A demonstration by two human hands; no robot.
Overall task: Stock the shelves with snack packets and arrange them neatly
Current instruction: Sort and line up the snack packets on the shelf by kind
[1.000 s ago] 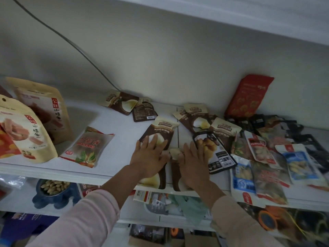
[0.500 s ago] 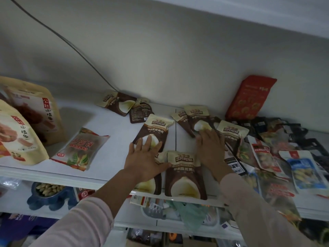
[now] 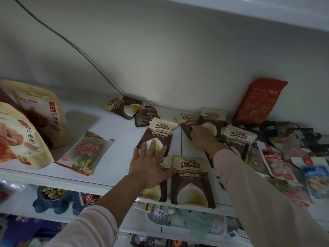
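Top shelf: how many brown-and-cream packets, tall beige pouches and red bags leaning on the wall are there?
Brown-and-cream packets: 8 in view, one of them face down
Tall beige pouches: 2
Red bag: 1
Total: 11

Dim, flat indoor light, soft shadows, blurred wide-angle edges

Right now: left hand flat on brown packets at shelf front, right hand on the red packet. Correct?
No. Head view: the right hand is on a brown packet at the back; the red packet leans untouched. The left hand is as stated.
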